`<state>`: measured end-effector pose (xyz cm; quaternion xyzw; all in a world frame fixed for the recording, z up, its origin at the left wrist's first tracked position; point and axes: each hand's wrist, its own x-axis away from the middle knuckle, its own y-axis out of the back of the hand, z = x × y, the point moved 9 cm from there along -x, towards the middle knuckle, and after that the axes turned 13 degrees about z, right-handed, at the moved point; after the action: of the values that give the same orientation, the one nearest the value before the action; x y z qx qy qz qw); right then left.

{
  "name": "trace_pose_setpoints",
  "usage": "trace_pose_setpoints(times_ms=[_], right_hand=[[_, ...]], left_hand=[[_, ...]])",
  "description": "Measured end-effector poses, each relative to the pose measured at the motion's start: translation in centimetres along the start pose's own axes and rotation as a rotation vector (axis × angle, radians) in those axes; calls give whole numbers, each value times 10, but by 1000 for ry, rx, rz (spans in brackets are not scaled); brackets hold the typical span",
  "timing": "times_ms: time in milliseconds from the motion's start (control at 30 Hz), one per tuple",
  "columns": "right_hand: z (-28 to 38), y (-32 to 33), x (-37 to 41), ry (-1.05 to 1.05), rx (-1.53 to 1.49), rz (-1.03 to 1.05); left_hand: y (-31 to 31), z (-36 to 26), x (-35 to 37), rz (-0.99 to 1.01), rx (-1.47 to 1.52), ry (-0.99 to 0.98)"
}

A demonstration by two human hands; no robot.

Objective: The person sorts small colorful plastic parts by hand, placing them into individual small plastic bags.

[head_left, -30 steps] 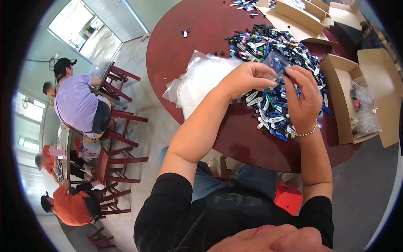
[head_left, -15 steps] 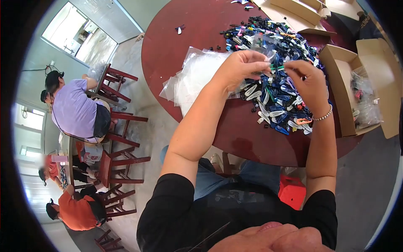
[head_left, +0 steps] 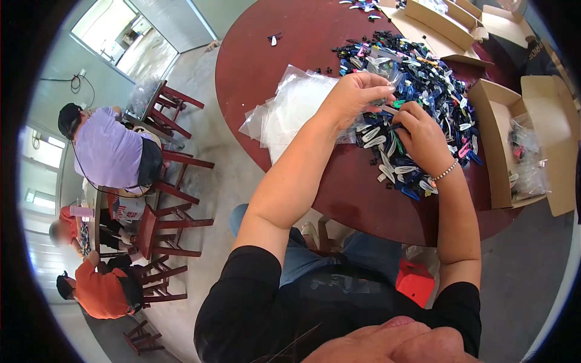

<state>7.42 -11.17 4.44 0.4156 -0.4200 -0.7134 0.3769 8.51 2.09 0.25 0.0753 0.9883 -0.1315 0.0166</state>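
Note:
My left hand pinches a clear plastic bag above a heap of snap hair clips on the round table. The bag's contents are too small to make out. Just to the right, my right hand, with a beaded bracelet at its wrist, is low over the near side of the heap. Its fingers are bent together around a dark hair clip, partly hidden by the fingertips. White, blue, black and a few coloured clips lie around both hands. Flat clear bags are stacked left of my left forearm.
An open cardboard box with bagged clips stands at the right table edge. More cardboard boxes lie at the back. A few loose clips are on the dark red table. Several people sit at another table to the left.
My right hand has moved away from the bag, down toward me, onto the clips. The green clip between my hands no longer shows there. My left hand keeps hold of the bag.

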Motion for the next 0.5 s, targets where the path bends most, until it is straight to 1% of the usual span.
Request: trace_pose_setpoints(times_ms=[33,100,233,300,333,367,433,500], right_hand=[[1,0,0,4,1,2],[-7,-3,-1,-81,-93,25],[-4,-6,-4,-59,-166,-31],[8,1,-5,16,-125,-172],[11,-2,-8,21,-43,-165],[10,-6,-10,33,-39,-156],[0,-14,-16,-117,110,-125],[-1,-16,-18,-139,142,-99]], left_hand=[[0,0,0,-3,1,-3],[0,-1,0,-4,-2,-5],[1,-4,3,-26,-6,-10],[-1,-3,1,6,-26,-12],[0,-3,0,1,-15,-17],[1,-3,0,-9,-10,-26],[1,-6,2,-15,-35,-30],[2,-9,3,-20,-35,-38]])
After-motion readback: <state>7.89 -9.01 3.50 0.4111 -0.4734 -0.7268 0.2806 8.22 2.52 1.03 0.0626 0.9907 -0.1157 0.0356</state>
